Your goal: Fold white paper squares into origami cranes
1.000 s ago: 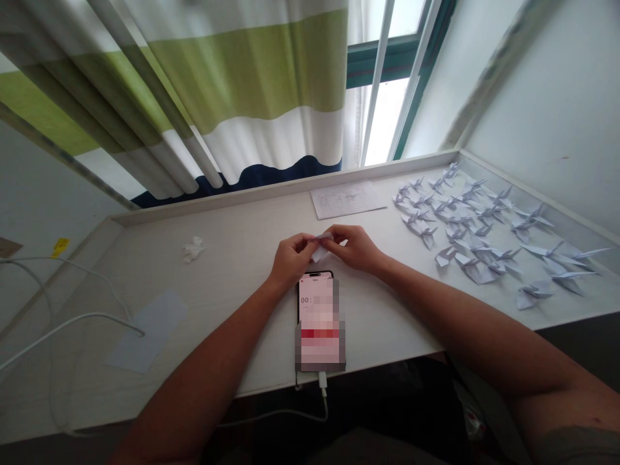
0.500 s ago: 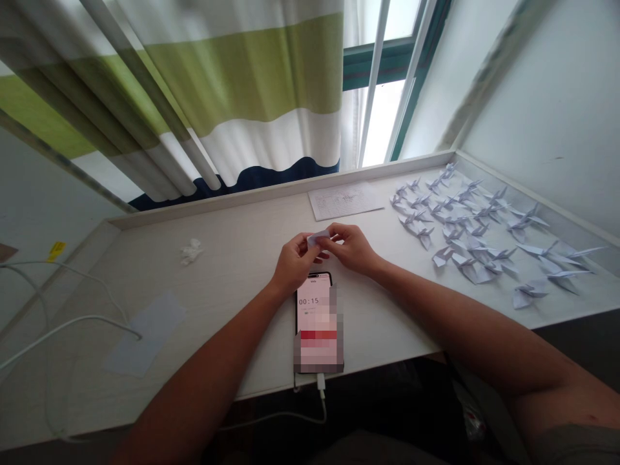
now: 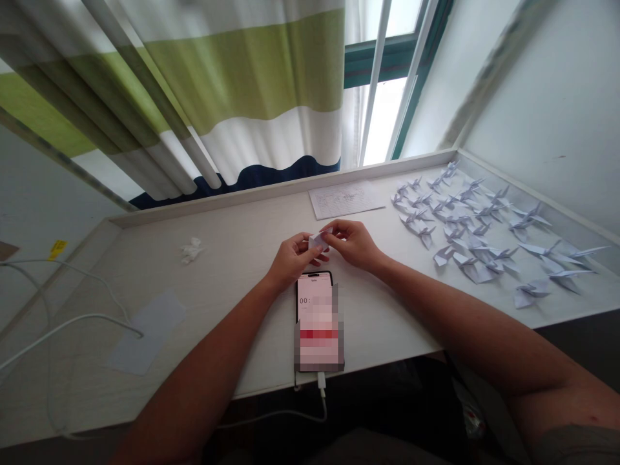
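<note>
Between my two hands is a small folded piece of white paper (image 3: 317,241), held above the table just beyond the phone. My left hand (image 3: 294,257) grips its left and lower side, thumb on the near face. My right hand (image 3: 352,242) pinches its upper right edge between thumb and fingers. Part of the paper is hidden by my fingers. Directly below my hands, a phone (image 3: 317,310) lies face up with a pink screen, partly blurred out. On the right side of the table stand several folded white paper cranes (image 3: 467,258).
A printed sheet (image 3: 346,200) lies near the back ledge. Crumpled white tissue (image 3: 192,250) sits at left, and a blank sheet of paper (image 3: 148,332) with a white cable (image 3: 97,318) across it lies nearer. A charging cable (image 3: 321,382) runs from the phone over the table's front edge.
My right hand has shifted slightly, and the paper's upper right edge now stands up at a different angle. My left hand keeps its hold in nearly the same place.
</note>
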Motion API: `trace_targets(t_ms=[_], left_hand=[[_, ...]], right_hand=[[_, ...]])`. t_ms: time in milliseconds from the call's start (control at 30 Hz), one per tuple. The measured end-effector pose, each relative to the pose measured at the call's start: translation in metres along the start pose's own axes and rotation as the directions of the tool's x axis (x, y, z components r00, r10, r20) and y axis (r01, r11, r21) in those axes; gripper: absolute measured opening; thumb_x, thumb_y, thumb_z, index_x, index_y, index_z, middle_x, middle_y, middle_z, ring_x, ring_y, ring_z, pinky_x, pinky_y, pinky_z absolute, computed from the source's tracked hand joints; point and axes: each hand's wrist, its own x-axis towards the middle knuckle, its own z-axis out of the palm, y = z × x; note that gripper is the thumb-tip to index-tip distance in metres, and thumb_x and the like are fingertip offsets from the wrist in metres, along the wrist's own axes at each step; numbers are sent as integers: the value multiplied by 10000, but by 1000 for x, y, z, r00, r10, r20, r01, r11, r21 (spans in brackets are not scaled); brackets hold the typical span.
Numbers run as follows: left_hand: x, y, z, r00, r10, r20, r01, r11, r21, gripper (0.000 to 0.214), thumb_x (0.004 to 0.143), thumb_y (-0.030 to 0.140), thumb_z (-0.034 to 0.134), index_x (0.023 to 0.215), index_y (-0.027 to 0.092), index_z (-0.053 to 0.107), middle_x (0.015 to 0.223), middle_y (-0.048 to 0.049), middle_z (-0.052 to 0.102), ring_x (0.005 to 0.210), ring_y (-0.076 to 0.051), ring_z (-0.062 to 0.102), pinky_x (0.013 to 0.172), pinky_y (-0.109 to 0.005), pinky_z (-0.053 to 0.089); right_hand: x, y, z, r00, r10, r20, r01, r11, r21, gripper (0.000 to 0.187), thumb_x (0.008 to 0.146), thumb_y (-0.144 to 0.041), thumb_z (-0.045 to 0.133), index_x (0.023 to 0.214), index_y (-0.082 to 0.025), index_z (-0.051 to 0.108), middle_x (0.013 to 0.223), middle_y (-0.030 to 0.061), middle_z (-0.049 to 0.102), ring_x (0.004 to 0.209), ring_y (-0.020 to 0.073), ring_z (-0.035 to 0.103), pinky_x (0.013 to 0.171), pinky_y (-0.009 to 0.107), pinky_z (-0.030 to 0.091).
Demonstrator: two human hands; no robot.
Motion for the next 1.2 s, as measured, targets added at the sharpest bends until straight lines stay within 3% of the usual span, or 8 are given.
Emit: trace_targets(t_ms=[167, 400, 700, 867, 1033, 1200], left_hand=[[-2, 10, 2, 995, -94, 14, 95, 988, -122, 544, 923, 663, 731, 1062, 139, 682, 962, -116, 789, 837, -233, 803, 763, -338, 627], [2, 6, 1, 978, -207, -4, 201, 956, -216, 406, 937, 529, 791, 1031, 144, 704, 937, -73, 761, 799, -175, 774, 756, -297, 630], [0, 4, -8, 991, -123, 55, 126, 990, -58, 491, 898, 588, 803, 994, 107, 781, 876, -122, 799, 753, -193, 767, 705, -297, 607], [0, 6, -10, 994, -107, 33, 108, 993, -54, 470, 899, 575, 802, 1025, 123, 774, 911, -132, 817, 781, -215, 784, 696, -311, 603], [1, 6, -12, 997, -72, 31, 72, 997, -1, 490, 902, 600, 787, 1023, 125, 770, 961, -146, 825, 782, -213, 784, 700, -314, 598], [0, 5, -10, 999, -28, 37, 23, 992, 126, 527, 906, 641, 761, 1001, 122, 766, 888, -132, 814, 762, -212, 783, 692, -310, 591]], right_hand=[[0, -1, -1, 1000, -19, -15, 19, 999, 33, 160, 878, -345, 723, 865, -189, 755, 815, 37, 769, 723, 168, 687, 731, 355, 583], [-1, -1, 0, 999, -28, 24, 27, 999, 39, 151, 840, -339, 774, 851, -195, 730, 859, 40, 776, 788, 181, 696, 775, 363, 580], [2, 6, -3, 997, 73, 32, -78, 982, 174, 239, 870, -378, 755, 981, -169, 717, 862, 38, 717, 731, 159, 667, 715, 348, 558], [2, 9, -3, 999, 11, -48, -4, 991, 134, 274, 878, -361, 751, 1087, -191, 700, 925, 39, 694, 813, 177, 674, 732, 349, 558], [4, 10, -8, 998, 27, 52, -36, 985, 166, 282, 868, -335, 743, 1114, -200, 732, 974, 51, 730, 899, 188, 684, 802, 355, 581], [3, 5, -8, 995, 2, 102, -12, 995, 102, 319, 855, -462, 808, 1012, -188, 764, 917, 48, 754, 836, 179, 684, 729, 327, 567]])
